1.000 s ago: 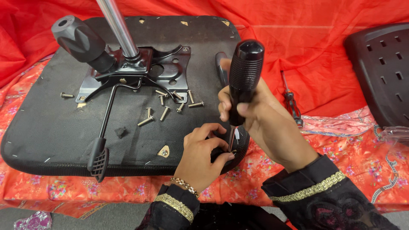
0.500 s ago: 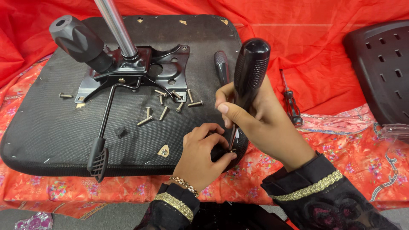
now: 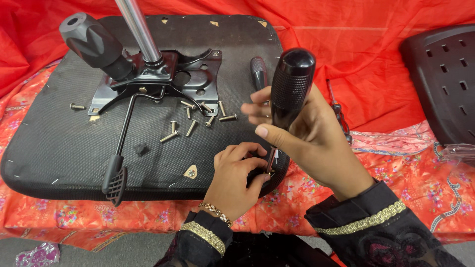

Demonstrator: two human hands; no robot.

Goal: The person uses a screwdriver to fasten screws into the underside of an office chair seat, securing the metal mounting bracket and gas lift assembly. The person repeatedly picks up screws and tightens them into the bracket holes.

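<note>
Head view: right hand (image 3: 309, 133) is closed around the black ribbed screwdriver (image 3: 289, 89), held upright at the near edge of the seat cushion (image 3: 59, 148). It looks stiff, light, not slippery (best gripped at the handle). Left hand (image 3: 237, 173) pinches its tip area there.

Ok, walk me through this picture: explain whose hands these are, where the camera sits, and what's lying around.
The view comes from a camera worn on a person's head, looking down at their own two bare hands. The right hand grips a screwdriver with a thick black textured handle, upright, tip down. The left hand steadies something small at that tip; what it is stays hidden. They work at the edge of an upturned black fabric chair seat lying on red cloth. A black metal mounting plate sits on the seat, with loose silver screws scattered beside it.
</note>
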